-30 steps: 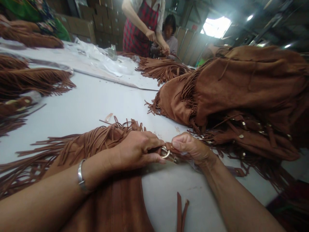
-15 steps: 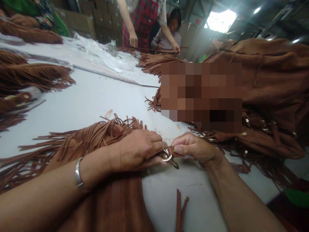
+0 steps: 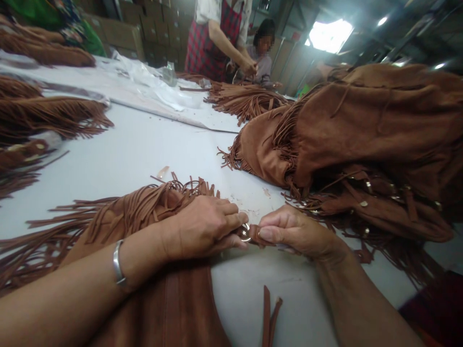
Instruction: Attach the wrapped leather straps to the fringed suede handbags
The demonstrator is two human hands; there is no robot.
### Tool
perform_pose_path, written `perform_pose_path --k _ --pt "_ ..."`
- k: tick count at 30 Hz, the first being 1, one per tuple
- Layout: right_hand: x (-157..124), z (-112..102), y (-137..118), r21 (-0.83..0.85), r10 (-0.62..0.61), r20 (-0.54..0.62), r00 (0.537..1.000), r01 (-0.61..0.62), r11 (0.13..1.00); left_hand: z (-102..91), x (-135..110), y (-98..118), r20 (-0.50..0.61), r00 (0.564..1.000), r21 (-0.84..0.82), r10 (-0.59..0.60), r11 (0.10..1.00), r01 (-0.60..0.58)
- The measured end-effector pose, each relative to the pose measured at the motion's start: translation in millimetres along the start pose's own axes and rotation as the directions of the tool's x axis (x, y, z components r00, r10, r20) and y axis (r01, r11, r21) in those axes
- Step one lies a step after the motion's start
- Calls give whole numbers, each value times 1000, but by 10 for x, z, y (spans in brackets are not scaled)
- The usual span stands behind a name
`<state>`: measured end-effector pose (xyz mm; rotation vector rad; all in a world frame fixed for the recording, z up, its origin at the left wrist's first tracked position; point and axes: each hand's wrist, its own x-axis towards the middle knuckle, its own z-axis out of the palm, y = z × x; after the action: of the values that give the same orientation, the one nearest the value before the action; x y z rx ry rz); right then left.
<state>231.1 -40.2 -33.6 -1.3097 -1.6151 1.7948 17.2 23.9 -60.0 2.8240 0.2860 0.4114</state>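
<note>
A brown suede fringed bag (image 3: 152,289) lies on the white table (image 3: 144,154) under my left forearm. My left hand (image 3: 202,226) is closed over the bag's corner, fingers pinching at a small metal ring (image 3: 245,232). My right hand (image 3: 296,231) pinches a short brown strap (image 3: 257,234) that meets the ring. The two hands almost touch. A silver bangle (image 3: 118,262) sits on my left wrist.
A tall pile of brown fringed bags (image 3: 361,144) fills the right side. More fringed pieces (image 3: 54,115) lie at the left edge and at the far end (image 3: 246,99). Clear plastic wrap (image 3: 155,86) lies beyond. A person in a red checked apron (image 3: 217,38) works at the far end. Loose strap ends (image 3: 269,318) lie near me.
My hands have drawn closer together around the ring, and the metal clip that hung below it is now hidden. The person at the far end has brought both hands together.
</note>
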Motion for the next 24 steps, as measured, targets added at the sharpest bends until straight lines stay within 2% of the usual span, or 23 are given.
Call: perform_pose_path --k 7,9,14,16,21,24 --pt "27 126 0 -68 -89 -179 980 77 995 24 -16 -50 -117 989 23 -90 995 93" --pt "29 140 5 -69 -103 -212 972 90 994 8 -9 -67 -108 990 11 -92 996 94" --pt "52 7 89 95 -2 -20 1000 4 995 -53 36 -27 1 999 -18 52 998 -52" --pt "81 -70 163 152 9 33 999 -14 988 -63 49 19 18 997 -4 73 997 -73" --pt "152 -165 327 256 -10 33 999 2 967 -38 50 120 12 1000 81 -3 997 2" --pt "130 -151 299 198 -13 37 999 5 980 -13 38 141 -7 1000 105 -6 994 7"
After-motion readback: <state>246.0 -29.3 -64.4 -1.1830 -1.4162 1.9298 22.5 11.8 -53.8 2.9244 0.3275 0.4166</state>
